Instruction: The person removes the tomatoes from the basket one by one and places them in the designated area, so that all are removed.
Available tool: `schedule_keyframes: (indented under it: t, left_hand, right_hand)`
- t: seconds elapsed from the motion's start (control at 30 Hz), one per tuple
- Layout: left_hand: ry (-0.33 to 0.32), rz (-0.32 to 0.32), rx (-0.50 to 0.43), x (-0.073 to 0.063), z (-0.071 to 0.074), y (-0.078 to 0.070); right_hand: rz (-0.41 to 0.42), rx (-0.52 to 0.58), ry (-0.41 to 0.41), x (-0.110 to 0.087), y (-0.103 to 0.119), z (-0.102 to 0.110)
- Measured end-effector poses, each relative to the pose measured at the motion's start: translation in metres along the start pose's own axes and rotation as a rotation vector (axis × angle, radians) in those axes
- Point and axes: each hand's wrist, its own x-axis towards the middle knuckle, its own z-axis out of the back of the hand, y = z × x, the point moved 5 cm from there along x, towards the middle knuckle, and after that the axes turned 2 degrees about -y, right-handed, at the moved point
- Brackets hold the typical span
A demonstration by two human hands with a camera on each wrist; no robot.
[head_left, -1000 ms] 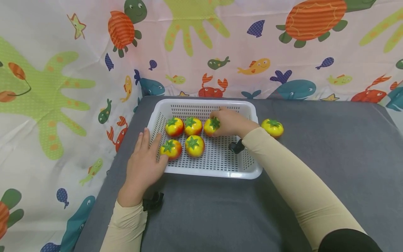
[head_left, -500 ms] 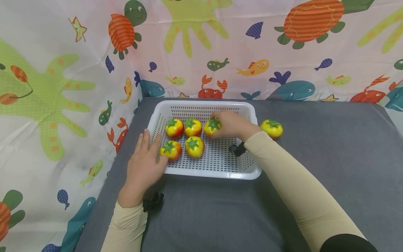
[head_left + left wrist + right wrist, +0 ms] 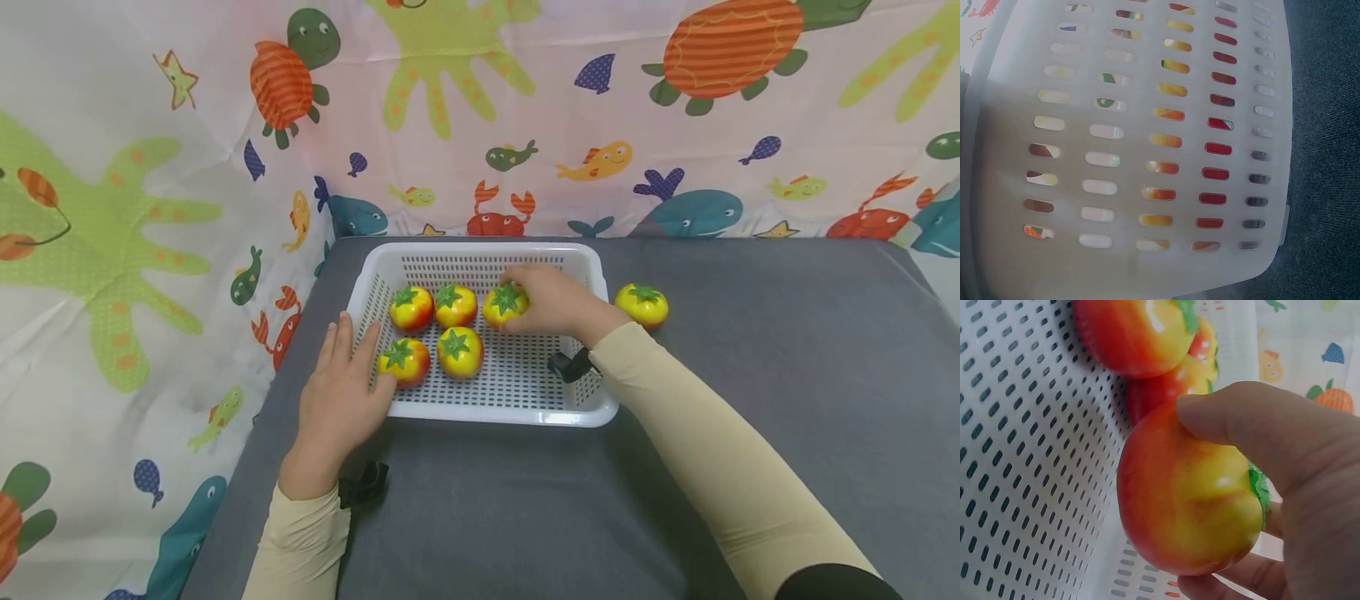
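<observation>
Held fruit (image 3: 503,308) in basket (image 3: 495,414), right of 4 other fruits (image 3: 461,353); right hand (image 3: 558,302) grips it. Left hand (image 3: 339,400) at basket's left end, fingers spread, holding nothing. Loose fruit (image 3: 642,306) outside, just past right end, nearer right hand.

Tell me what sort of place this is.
Probably an indoor tabletop booth: sea-animal-print fabric screens the back and left side of a gray-covered table, where a white plastic basket holds five glossy tomato-like fruits.

Grn-topped red/yel. fruit (image 3: 501,307) in perforated wht basket (image 3: 517,371)
</observation>
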Motion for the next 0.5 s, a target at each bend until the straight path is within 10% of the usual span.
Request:
schedule_keyframes:
  t: [0.5]
  left_hand:
    - [0.007,0.008,0.003,-0.001,0.001,0.001]
  right_hand:
    - [0.043,0.016,-0.047,-0.014,0.001,0.014]
